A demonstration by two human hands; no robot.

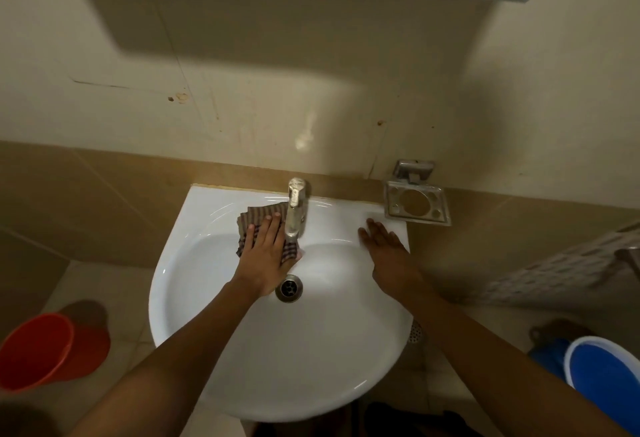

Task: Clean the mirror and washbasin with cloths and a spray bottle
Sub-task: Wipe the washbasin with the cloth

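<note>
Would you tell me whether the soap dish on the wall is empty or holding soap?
Empty: the soap dish shows only its bare metal tray.

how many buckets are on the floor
2. A red bucket stands on the floor left of the basin; a blue bucket stands at its right, cut by the frame edge. Others may be hidden under the basin.

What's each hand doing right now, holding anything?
Left hand: open, flat, pressing the striped cloth on the washbasin.
Right hand: open, flat on the basin rim, empty.
</note>
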